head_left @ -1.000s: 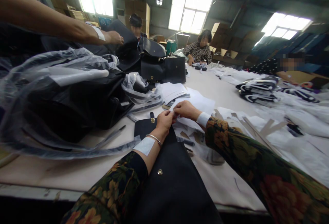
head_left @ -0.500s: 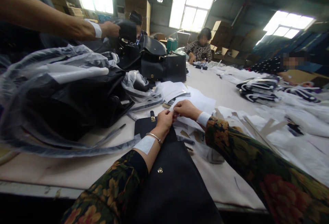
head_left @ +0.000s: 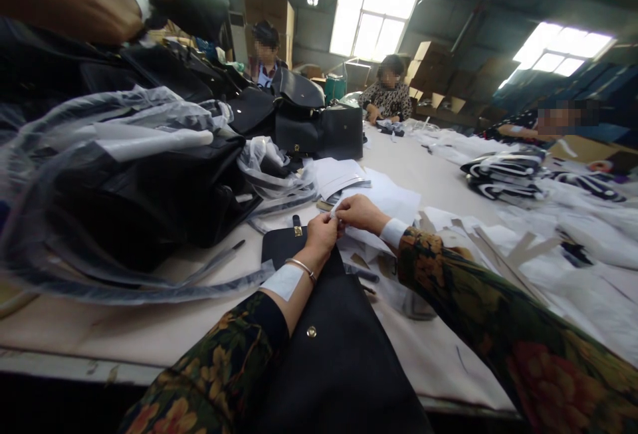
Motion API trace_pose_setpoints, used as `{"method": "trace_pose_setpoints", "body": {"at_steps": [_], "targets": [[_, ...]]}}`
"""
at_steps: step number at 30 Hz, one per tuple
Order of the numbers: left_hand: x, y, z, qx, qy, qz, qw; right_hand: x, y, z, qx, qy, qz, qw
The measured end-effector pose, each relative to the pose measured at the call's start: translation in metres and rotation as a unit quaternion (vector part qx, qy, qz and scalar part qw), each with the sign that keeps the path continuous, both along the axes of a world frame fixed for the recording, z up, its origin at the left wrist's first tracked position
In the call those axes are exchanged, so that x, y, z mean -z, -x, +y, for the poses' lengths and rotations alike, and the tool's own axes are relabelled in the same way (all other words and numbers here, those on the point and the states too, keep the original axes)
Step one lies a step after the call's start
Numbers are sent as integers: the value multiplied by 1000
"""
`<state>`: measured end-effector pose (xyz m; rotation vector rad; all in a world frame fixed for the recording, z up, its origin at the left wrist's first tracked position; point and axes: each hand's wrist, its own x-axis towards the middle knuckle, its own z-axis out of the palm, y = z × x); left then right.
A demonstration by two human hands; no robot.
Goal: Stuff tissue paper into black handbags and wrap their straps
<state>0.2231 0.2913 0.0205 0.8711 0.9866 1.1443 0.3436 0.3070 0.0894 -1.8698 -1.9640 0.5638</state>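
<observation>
My left hand (head_left: pixel 320 234) is closed in a pinch above the far end of a black leather bag (head_left: pixel 343 334), its forearm crossing the bag. Against its fingertips, my right hand (head_left: pixel 359 211) pinches a small white piece (head_left: pixel 335 208), perhaps paper or tape. What the left fingers grip is hidden. The bag lies flat and runs toward me off the table's front edge. On it are a round gold snap (head_left: pixel 312 331) and a black tab with a gold clasp (head_left: pixel 298 229). White paper sheets (head_left: pixel 393 191) lie just beyond my hands.
Black bags (head_left: pixel 343 131) and plastic-wrapped handles (head_left: pixel 199 294) crowd the left. White wrapping (head_left: pixel 588 221) and bundled black straps with white edging (head_left: pixel 503 171) cover the right. A co-worker's arm (head_left: pixel 74 2) reaches in at upper left; other people sit around the table (head_left: pixel 423 168).
The co-worker's arm at upper left has moved up and left, lifting a black item. My own hands have stayed almost in place, still pinched together.
</observation>
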Motion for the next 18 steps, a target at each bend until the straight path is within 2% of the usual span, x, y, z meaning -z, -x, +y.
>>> {"method": "trace_pose_setpoints", "body": {"at_steps": [18], "targets": [[0,1,2,2,9,14,1000,4,-4,-4,10,9,36,999]]}}
